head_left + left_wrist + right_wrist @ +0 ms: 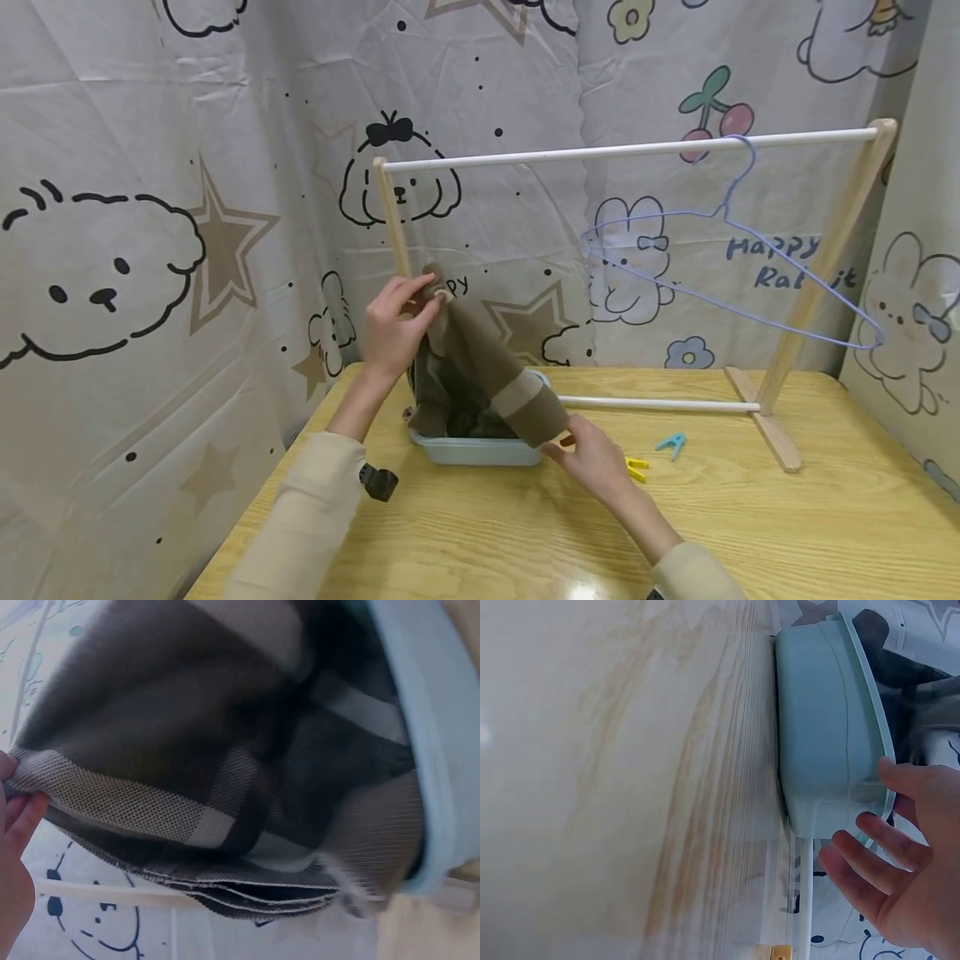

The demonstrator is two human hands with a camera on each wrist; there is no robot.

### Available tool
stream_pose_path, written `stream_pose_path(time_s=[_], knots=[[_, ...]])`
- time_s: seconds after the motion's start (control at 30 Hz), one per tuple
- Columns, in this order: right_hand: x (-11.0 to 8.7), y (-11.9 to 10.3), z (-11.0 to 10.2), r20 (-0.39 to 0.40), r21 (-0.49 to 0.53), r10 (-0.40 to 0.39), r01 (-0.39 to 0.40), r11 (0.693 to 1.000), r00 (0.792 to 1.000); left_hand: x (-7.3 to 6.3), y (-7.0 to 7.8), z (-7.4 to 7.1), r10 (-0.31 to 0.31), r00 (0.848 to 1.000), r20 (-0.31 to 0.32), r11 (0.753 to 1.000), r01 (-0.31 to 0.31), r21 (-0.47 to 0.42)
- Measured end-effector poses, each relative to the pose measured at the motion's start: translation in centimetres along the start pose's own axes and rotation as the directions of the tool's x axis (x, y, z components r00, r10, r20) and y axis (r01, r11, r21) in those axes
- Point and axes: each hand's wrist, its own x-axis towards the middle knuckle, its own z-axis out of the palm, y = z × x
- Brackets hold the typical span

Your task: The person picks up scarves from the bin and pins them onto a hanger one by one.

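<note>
A brown-grey plaid scarf (476, 346) with pale bands rises out of a light blue basin (480, 452). My left hand (401, 321) pinches its upper edge between thumb and fingers, above the basin's left side. From there one wide length slants down to the right across the basin. In the left wrist view several folded layers of the scarf (165, 735) show along its edge. My right hand (592, 458) is at the scarf's lower right corner, beside the basin's front right corner. In the right wrist view the fingers of that hand (922, 862) are spread and relaxed by the rim.
A rack with a white bar (555, 156) and wooden posts stands behind the basin. From its bar hangs a blue clothes hanger (780, 242). A yellow clothespin (636, 469) and a blue clothespin (672, 444) lie on the wooden table (750, 517). Printed curtains surround the table.
</note>
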Motion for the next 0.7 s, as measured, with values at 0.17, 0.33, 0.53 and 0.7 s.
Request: stream_pose_path(time_s=[0.17, 0.33, 0.53, 0.7], knots=[[0.1, 0.1, 0.2, -0.011, 0.013, -0.033, 0.033, 0.999, 0.999, 2.4, 0.6, -0.9, -0.061, 0.996, -0.062, 0.998, 0.061, -0.003], [0.0, 0.2, 0.1, -0.002, 0.039, -0.045, 0.045, 0.998, 0.999, 5.2, 1.6, -1.7, -0.074, 0.994, -0.078, 0.997, 0.074, -0.015], [-0.1, 0.0, 0.0, 0.006, 0.019, -0.030, 0.030, 0.999, 1.000, 8.4, 3.0, -2.2, -0.084, 0.991, -0.103, 0.996, 0.082, -0.021], [-0.1, -0.1, 0.0, -0.002, 0.015, -0.029, 0.029, 0.999, 1.000, 10.8, 4.0, -2.5, -0.081, 0.985, -0.149, 0.996, 0.075, -0.048]])
